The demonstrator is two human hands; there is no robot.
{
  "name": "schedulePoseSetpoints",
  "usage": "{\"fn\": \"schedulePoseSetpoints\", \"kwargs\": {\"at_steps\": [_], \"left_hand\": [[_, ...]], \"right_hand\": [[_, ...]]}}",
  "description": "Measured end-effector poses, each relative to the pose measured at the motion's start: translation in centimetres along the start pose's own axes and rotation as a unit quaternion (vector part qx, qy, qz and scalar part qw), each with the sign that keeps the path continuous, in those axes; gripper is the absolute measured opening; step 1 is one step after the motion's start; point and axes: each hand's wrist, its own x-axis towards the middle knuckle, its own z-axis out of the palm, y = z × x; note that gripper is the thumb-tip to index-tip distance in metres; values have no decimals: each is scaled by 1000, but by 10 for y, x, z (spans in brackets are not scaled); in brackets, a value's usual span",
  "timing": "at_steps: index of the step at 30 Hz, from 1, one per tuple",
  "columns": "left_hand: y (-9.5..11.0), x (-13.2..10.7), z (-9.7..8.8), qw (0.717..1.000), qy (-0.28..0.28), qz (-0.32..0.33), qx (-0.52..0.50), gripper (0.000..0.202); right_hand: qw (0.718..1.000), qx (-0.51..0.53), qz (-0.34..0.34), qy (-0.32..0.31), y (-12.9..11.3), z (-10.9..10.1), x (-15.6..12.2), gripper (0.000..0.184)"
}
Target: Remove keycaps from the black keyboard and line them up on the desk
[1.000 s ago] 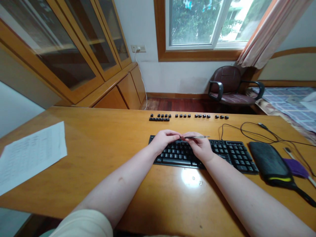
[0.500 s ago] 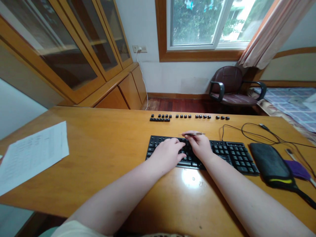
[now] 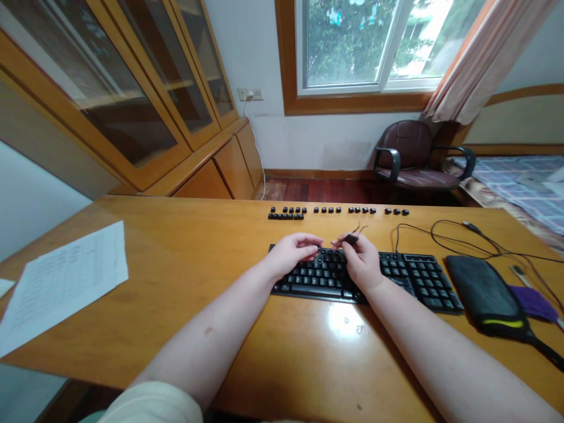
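Observation:
A black keyboard lies on the desk under both hands. My left hand hovers over its left upper part, thumb and fingers brought together; a small dark spot shows at the fingertips, too small to name. Over the middle of the keyboard, my right hand grips a wire keycap puller by its black handle. The puller's two thin wire prongs point up and away from the keys. Loose black keycaps stand in rows along the desk's far edge, in several groups.
To the right lie a black pouch with a yellow stripe, a purple cloth item, a brush and a coiled black cable. Printed paper rests on the desk's left. Beyond the desk stands an armchair.
My left hand has lifted and drawn back leftward, uncovering keys. The puller has turned in my right hand, from lying level to prongs pointing up. The view has shifted slightly.

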Motion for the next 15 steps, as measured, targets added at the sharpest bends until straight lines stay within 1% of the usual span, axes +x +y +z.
{"fn": "schedulePoseSetpoints", "kwargs": {"at_steps": [2, 3, 5, 7, 9, 12, 15], "left_hand": [[-3, 2, -1, 990, -11, -29, -141, 21], [-4, 2, -1, 982, -17, -38, -185, 19], [-7, 2, -1, 971, -27, -51, -232, 17], [-9, 2, 0, 967, -34, -56, -247, 18], [-10, 3, 1, 964, -38, -50, -258, 22], [-12, 3, 2, 965, -47, -39, -256, 29], [-14, 4, 4, 972, -47, -23, -227, 34]], "right_hand": [[999, -21, -33, -18, -2, -2, 0, 13], [997, -39, -49, -34, -4, -2, 1, 12], [993, -68, -64, -74, -7, -3, 1, 13], [989, -84, -59, -104, -8, -2, 1, 23], [988, -92, -61, -109, -8, 0, 1, 28], [986, -107, -86, -97, -8, 1, 1, 22], [984, -118, -100, -93, -8, 1, 3, 18]]}}
